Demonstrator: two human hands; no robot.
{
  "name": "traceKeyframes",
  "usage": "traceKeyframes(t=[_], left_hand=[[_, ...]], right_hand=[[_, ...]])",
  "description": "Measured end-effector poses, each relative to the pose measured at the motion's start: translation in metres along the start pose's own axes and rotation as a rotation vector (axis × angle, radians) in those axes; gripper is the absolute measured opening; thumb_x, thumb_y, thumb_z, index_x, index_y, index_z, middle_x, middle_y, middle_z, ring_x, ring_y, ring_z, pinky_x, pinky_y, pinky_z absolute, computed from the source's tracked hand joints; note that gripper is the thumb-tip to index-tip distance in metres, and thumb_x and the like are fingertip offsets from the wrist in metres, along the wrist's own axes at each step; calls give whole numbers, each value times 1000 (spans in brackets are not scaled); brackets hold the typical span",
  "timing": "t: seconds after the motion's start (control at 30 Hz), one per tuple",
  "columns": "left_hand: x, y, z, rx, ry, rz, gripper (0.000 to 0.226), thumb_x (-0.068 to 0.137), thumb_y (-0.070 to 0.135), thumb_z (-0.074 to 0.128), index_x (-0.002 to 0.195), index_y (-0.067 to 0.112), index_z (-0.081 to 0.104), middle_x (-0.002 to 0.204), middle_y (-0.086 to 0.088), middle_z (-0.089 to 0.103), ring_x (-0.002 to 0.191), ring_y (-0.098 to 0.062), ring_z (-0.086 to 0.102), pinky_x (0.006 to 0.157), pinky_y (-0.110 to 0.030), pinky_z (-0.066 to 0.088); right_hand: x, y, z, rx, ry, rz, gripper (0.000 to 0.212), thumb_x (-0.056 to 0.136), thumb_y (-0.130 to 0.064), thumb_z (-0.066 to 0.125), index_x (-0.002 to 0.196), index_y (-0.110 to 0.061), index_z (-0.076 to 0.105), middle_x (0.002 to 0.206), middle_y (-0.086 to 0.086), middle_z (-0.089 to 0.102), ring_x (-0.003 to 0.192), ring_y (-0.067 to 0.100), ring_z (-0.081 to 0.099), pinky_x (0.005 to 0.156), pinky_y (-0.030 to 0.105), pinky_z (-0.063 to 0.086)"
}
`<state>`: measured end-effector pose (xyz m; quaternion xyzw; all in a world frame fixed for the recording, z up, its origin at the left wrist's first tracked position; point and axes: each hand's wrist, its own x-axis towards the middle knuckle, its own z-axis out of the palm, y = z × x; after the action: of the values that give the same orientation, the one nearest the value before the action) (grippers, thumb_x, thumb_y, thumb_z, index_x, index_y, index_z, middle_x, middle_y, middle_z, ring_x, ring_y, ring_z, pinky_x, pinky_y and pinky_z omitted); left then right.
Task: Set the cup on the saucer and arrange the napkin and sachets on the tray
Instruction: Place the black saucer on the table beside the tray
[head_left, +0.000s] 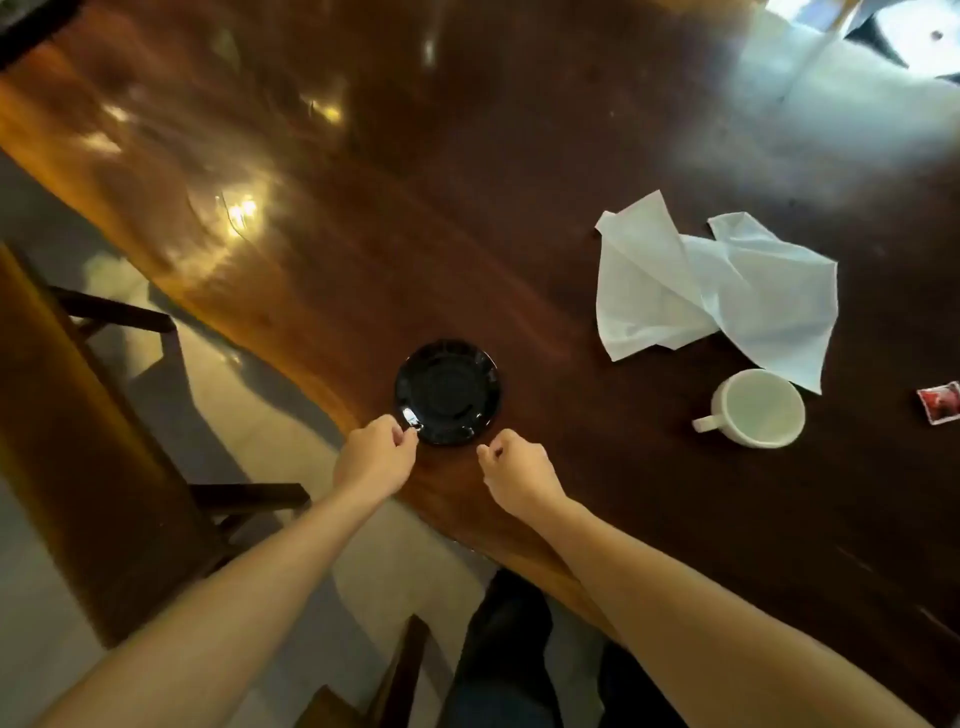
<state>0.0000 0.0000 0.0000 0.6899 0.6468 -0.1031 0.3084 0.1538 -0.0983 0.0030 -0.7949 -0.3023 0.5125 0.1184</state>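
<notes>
A black saucer (448, 392) lies on the dark wooden table (519, 182) near its front edge. My left hand (375, 457) pinches the saucer's near left rim. My right hand (514, 475) hovers just right of the saucer with its fingers curled and nothing in them. An empty white cup (758, 408) stands upright to the right, handle pointing left. Behind it lies a crumpled white napkin (711, 286). A red sachet (940, 402) rests at the right edge of the view. No tray is in view.
A wooden chair (93, 415) stands left of the table over a pale tiled floor. My dark-trousered legs (509, 649) show below the table's curved edge. Bright window glare covers the table's far right corner.
</notes>
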Motion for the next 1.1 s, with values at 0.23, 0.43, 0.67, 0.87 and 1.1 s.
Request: traceKeyframes(t=[0.23, 0.43, 0.67, 0.87, 1.1], left_hand=[[33, -4, 10, -167, -32, -104, 31, 99, 49, 49, 85, 23, 56, 86, -3, 68, 81, -24, 67, 75, -41, 61], [43, -2, 22, -201, -54, -153, 27, 101, 44, 51, 93, 19, 55, 80, -2, 65, 72, -21, 67, 69, -35, 62], [56, -3, 27, -326, -113, -174, 25, 102, 31, 55, 94, 8, 58, 80, -9, 70, 64, -22, 67, 64, -36, 63], [52, -2, 29, -382, -142, -201, 23, 100, 26, 58, 96, 4, 58, 80, -12, 69, 65, -23, 67, 73, -42, 64], [29, 15, 26, -375, -205, -141, 16, 100, 24, 59, 96, 8, 60, 82, -12, 70, 66, -22, 69, 63, -35, 63]], right_hand=[[35, -12, 18, 363, -60, 164, 27, 104, -38, 46, 114, -15, 56, 88, 3, 72, 60, 16, 69, 53, 28, 57], [46, -11, 26, 625, -114, 281, 41, 105, -33, 45, 139, -11, 44, 91, 6, 73, 59, 16, 67, 49, 25, 50], [55, -14, 31, 807, -57, 317, 24, 106, -23, 46, 127, -12, 51, 98, 13, 72, 60, 18, 68, 47, 24, 49], [56, -10, 30, 844, 33, 351, 9, 105, -15, 47, 98, -12, 51, 89, 13, 68, 55, 15, 64, 49, 25, 49], [35, 8, 14, 830, 51, 323, 12, 104, -17, 48, 114, -14, 54, 94, 13, 70, 58, 15, 65, 48, 24, 52]])
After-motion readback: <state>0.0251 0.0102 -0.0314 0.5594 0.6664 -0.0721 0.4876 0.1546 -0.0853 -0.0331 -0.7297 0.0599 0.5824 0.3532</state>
